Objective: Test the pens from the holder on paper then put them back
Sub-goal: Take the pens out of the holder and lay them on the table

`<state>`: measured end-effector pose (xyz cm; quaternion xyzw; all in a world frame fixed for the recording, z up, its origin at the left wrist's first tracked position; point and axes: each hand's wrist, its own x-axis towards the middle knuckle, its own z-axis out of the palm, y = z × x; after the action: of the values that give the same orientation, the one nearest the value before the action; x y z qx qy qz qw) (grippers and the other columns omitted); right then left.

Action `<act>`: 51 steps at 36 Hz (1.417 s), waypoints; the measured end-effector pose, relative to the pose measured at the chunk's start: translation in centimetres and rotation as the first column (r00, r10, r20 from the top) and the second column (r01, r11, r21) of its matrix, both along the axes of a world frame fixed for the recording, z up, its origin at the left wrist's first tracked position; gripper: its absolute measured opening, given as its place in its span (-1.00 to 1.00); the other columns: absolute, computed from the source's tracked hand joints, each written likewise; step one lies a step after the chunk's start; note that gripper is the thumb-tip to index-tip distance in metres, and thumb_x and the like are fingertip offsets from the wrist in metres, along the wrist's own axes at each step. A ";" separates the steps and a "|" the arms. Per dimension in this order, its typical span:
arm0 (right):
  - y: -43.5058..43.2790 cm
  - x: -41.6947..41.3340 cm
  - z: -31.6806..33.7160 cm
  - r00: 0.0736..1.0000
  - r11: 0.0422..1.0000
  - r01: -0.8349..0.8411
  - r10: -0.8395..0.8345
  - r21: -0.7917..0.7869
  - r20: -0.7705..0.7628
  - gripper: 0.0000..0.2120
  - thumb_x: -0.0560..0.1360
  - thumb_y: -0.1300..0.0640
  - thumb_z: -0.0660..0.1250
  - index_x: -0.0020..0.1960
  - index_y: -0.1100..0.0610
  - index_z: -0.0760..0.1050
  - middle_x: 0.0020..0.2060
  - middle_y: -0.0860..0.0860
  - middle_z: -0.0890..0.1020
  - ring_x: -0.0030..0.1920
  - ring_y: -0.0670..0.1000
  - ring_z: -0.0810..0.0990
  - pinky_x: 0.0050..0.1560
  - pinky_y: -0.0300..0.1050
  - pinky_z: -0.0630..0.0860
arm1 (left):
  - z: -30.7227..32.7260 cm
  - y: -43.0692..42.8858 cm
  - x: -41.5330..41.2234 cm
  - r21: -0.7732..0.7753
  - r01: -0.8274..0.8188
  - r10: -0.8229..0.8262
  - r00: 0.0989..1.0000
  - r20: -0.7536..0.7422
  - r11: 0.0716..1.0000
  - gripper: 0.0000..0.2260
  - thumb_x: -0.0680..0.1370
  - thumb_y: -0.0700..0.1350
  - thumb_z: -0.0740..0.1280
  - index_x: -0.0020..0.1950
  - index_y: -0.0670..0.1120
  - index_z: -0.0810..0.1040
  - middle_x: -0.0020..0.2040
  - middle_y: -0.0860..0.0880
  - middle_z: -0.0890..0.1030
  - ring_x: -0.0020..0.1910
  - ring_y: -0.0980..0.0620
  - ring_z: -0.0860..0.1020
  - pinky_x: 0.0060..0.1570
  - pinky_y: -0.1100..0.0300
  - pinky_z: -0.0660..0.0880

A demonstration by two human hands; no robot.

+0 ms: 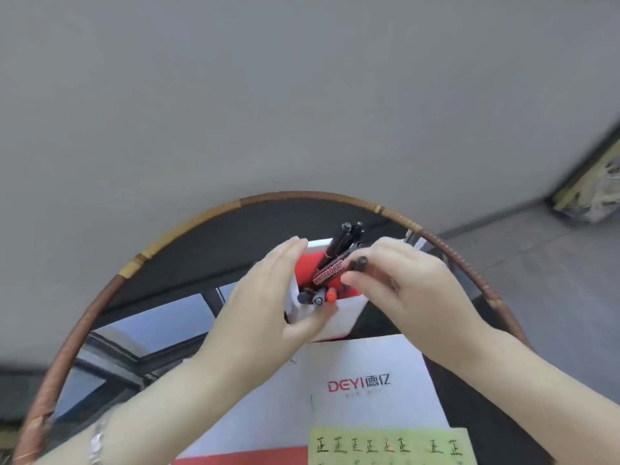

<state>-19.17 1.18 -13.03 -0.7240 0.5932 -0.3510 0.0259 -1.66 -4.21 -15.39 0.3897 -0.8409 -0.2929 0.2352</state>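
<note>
The holder (342,320), at 12 o'clock of the paper (385,446), is clasped by the left hand (265,303). A marker (330,271) is pinched in the right hand (412,290) grip. Reinsertion is judged pending, and alignment is required.

Head view, close, downward over table (188,250)

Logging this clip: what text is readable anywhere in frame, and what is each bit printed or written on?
"WHITEBOARD": red label on the marker pinched by the right hand over the pen holder.
"DEYI" with two Chinese characters, seemingly "德亿": logo on the white sheet.
"正", repeated in a row: handwritten on the yellow note.
Small print under the logo and the note's cut-off lower row: unreadable.
</note>
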 end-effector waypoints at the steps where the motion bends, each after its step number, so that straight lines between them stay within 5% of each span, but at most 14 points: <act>1: 0.2 0.1 0.5 1.000 0.999 0.005 -0.004 -0.040 0.026 -0.72 0.47 -0.03 0.21 -0.10 0.15 0.58 -0.30 -0.12 0.46 -0.33 -0.11 0.41 -0.30 -0.31 0.40 | 0.1 -0.1 -0.1 -0.011 -0.002 0.002 1.000 0.003 1.000 -0.33 0.43 0.17 0.30 0.47 0.10 0.12 0.42 0.26 0.20 0.36 0.35 0.14 0.28 0.46 0.07; 5: 1.5 0.5 3.2 0.987 0.982 0.002 0.029 -0.189 0.160 -0.73 0.49 0.01 0.21 -0.12 0.19 0.56 -0.27 -0.01 0.52 -0.33 -0.04 0.52 -0.29 -0.31 0.43 | 0.9 0.2 -0.3 -0.092 -0.018 0.023 0.998 0.055 0.996 -0.26 0.43 0.15 0.34 0.50 0.06 0.03 0.45 0.16 0.22 0.42 0.18 0.16 0.29 0.31 0.10; 9: 4.6 1.2 5.0 0.917 0.979 -0.011 0.092 -0.205 0.389 -0.89 0.49 0.05 0.27 -0.13 0.06 0.53 -0.35 -0.18 0.53 -0.35 -0.15 0.54 -0.30 -0.40 0.42 | 2.5 2.6 0.1 -0.219 0.026 -0.020 0.999 0.028 0.975 -0.28 0.44 0.09 0.36 0.48 0.08 0.06 0.45 0.24 0.10 0.43 0.27 -0.03 0.41 0.19 -0.07; 13: 8.0 1.9 6.0 0.858 0.983 -0.053 0.135 -0.176 0.495 -0.91 0.46 0.09 0.25 -0.16 0.01 0.53 -0.43 -0.25 0.57 -0.40 -0.20 0.53 -0.33 -0.47 0.38 | 4.4 6.6 0.1 -0.165 0.045 -0.067 0.989 -0.134 0.985 -0.46 0.44 0.05 0.37 0.37 0.14 0.24 0.08 0.56 0.26 0.21 0.48 0.19 0.18 0.53 0.13; 19: 11.7 2.7 5.4 0.893 0.987 -0.123 0.154 -0.099 0.424 -0.93 0.44 0.04 0.31 -0.12 -0.02 0.57 -0.27 -0.16 0.60 -0.24 -0.12 0.58 -0.23 -0.39 0.44 | 6.0 12.4 -0.9 -0.108 0.092 -0.125 0.925 -0.358 0.990 -0.90 0.49 -0.12 0.35 -0.11 0.09 0.52 -0.28 0.24 0.55 -0.41 0.19 0.46 -0.38 0.41 0.37; 23: 13.4 2.8 4.4 0.881 0.997 0.018 0.019 -0.072 0.472 -0.89 0.45 0.09 0.37 -0.06 -0.07 0.50 -0.28 -0.04 0.59 -0.22 -0.09 0.58 -0.18 -0.32 0.49 | 5.9 14.0 -1.2 0.063 0.069 -0.032 0.888 -0.458 0.996 -0.93 0.51 -0.19 0.33 -0.16 -0.10 0.50 -0.35 0.03 0.58 -0.41 0.13 0.53 -0.34 0.29 0.50; 26: 15.0 2.9 3.8 0.852 0.979 0.191 -0.199 0.067 0.484 -0.79 0.50 0.04 0.28 -0.25 0.11 0.50 -0.46 -0.03 0.52 -0.44 -0.14 0.47 -0.35 -0.30 0.42 | 6.1 14.8 -1.1 0.250 0.015 0.146 0.777 -0.612 0.968 -0.94 0.49 -0.29 0.34 -0.10 -0.20 0.47 -0.25 -0.10 0.63 -0.30 0.02 0.65 -0.25 0.25 0.57; 30: 16.8 3.7 2.7 0.637 0.842 -0.140 -0.326 0.521 0.698 -0.62 0.53 -0.12 0.13 -0.15 0.15 0.55 -0.61 -0.05 0.44 -0.57 -0.08 0.41 -0.44 -0.25 0.40 | 6.3 16.2 -1.0 0.458 0.075 0.332 0.587 -0.738 0.886 -0.95 0.47 -0.31 0.36 -0.11 -0.27 0.51 -0.09 -0.15 0.66 -0.17 -0.02 0.68 -0.17 0.22 0.60; 32: 17.0 4.3 2.2 0.438 0.840 -0.271 -0.328 0.471 0.837 -0.67 0.52 -0.09 0.16 -0.01 0.13 0.53 -0.57 -0.03 0.45 -0.55 -0.06 0.41 -0.49 -0.27 0.37 | 5.9 16.9 -0.9 0.529 0.143 0.361 0.582 -0.729 0.837 -0.95 0.47 -0.29 0.37 -0.15 -0.26 0.53 -0.20 -0.17 0.68 -0.18 -0.04 0.68 -0.17 0.21 0.60; 35: 16.9 4.5 1.9 0.234 0.910 -0.250 -0.274 0.330 0.933 -0.81 0.54 0.04 0.19 -0.08 0.14 0.48 -0.53 -0.04 0.45 -0.51 -0.08 0.42 -0.43 -0.27 0.42 | 4.8 17.4 -0.8 0.511 0.131 0.288 0.695 -0.658 0.850 -0.96 0.45 -0.28 0.39 -0.21 -0.22 0.58 -0.34 -0.12 0.66 -0.30 0.01 0.66 -0.35 0.28 0.55; 37: 16.7 4.4 1.6 0.267 0.941 -0.157 -0.251 0.299 0.930 -0.83 0.55 0.09 0.20 -0.13 0.16 0.47 -0.54 -0.06 0.46 -0.50 -0.08 0.44 -0.37 -0.24 0.44 | 4.1 17.3 -0.6 0.403 0.075 0.177 0.816 -0.551 0.912 -0.96 0.46 -0.25 0.39 -0.20 -0.18 0.60 -0.38 -0.05 0.63 -0.39 0.10 0.61 -0.42 0.31 0.49; 40: 16.3 4.8 0.9 0.460 0.963 -0.031 -0.223 0.267 0.859 -0.79 0.55 0.12 0.21 -0.22 0.17 0.45 -0.56 -0.08 0.46 -0.48 -0.07 0.45 -0.41 -0.27 0.40 | 3.3 16.7 -0.3 0.141 0.056 -0.020 0.969 -0.247 0.988 -0.88 0.55 -0.13 0.28 -0.18 -0.06 0.56 -0.31 0.04 0.60 -0.37 0.16 0.55 -0.37 0.31 0.46; 43: 16.1 5.1 0.3 0.552 0.976 0.023 -0.193 0.217 0.811 -0.79 0.56 0.12 0.20 -0.21 0.15 0.47 -0.51 -0.08 0.49 -0.44 -0.09 0.47 -0.43 -0.30 0.40 | 2.5 16.2 -0.6 -0.051 0.107 -0.107 0.994 0.017 0.993 -0.78 0.62 -0.06 0.10 -0.14 -0.08 0.45 -0.25 0.01 0.53 -0.35 0.06 0.46 -0.35 0.18 0.40; 51: 15.7 3.2 -0.8 0.483 0.982 -0.006 -0.164 0.191 0.860 -0.76 0.57 0.16 0.17 -0.25 0.17 0.43 -0.53 -0.09 0.47 -0.50 -0.12 0.41 -0.43 -0.35 0.38 | 1.5 15.8 -2.7 0.031 0.221 -0.212 0.961 -0.176 0.975 -0.77 0.61 -0.13 0.10 -0.19 -0.13 0.42 -0.31 0.09 0.56 -0.49 0.14 0.31 -0.48 0.30 0.25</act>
<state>-15.99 16.89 -13.85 -0.4131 0.5582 -0.6187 0.3674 -4.35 11.63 -13.88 0.2743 -0.8474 -0.3704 0.2636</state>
